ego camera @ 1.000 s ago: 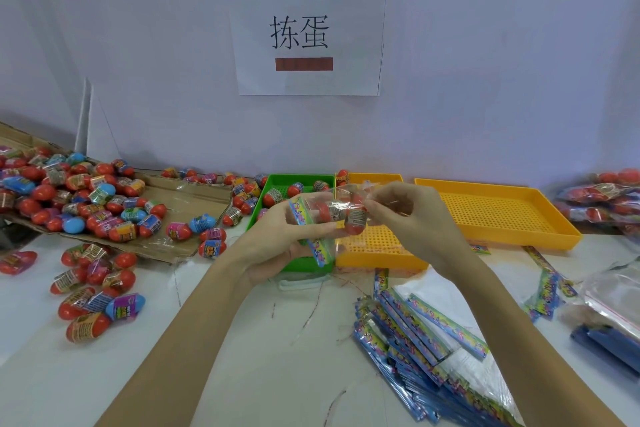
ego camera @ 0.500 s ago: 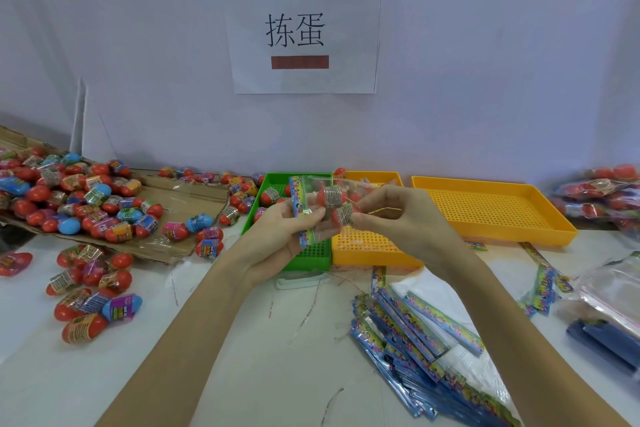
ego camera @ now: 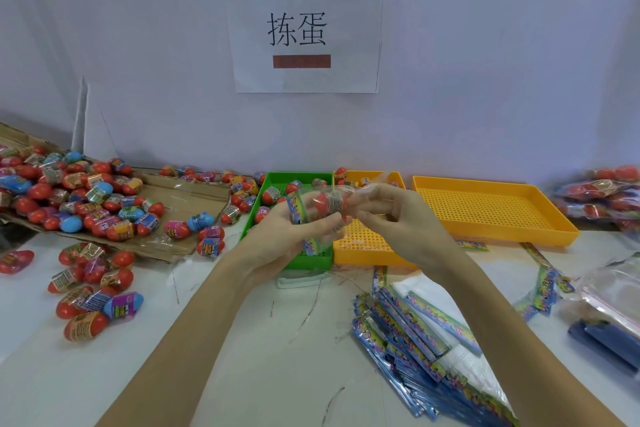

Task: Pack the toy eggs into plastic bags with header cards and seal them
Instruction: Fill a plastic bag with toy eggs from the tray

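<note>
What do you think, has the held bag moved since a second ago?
No, not noticeably: the bag still hangs over the green tray, at its right edge.

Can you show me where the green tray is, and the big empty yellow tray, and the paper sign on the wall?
green tray (ego camera: 313,262): head view, on its near front wall.
big yellow tray (ego camera: 498,234): head view, on its near front wall.
paper sign (ego camera: 349,21): head view, on blank white paper right of the writing.
</note>
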Tool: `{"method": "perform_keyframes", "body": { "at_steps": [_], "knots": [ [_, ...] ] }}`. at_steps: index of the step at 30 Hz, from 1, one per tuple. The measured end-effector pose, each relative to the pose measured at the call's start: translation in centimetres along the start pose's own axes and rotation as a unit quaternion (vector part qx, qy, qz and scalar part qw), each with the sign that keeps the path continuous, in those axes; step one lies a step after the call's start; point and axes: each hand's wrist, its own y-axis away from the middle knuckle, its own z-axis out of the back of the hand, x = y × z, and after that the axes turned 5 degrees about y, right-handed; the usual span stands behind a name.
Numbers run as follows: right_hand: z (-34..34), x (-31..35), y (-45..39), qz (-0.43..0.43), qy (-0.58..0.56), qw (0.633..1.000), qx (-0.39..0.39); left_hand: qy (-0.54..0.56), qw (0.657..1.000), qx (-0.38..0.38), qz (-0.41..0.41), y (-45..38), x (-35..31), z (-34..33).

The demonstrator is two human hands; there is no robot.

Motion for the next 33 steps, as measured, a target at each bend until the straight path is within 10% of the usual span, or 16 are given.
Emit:
{"method": "perform_keyframes", "body": {
  "at_steps": [6, 15, 25, 33],
  "knots": [
    [-0.6, 0.3, 0.1, 0.071, 0.146, 0.986, -0.032, -0.327, 0.935, -0.105, -0.092, 0.2, -0.4, 0.4],
    [-1.7, 0.9, 0.5, 0.121, 0.141, 0.982, -0.014, -0.373, 0.92, -0.046, -0.11, 0.2, 0.0, 0.4],
    [0.8, 1.2, 0.1, 0.095, -0.082, 0.977, -0.171, -0.282, 0.944, -0.133, -0.105, 0.3, -0.8, 2.4],
    [0.1, -4.2, -3.7, -0.03, 0.304, 0.947, -0.104, -0.132, 0.965, -0.215, -0.075, -0.1, -0.3, 3.8]
  ]
}}
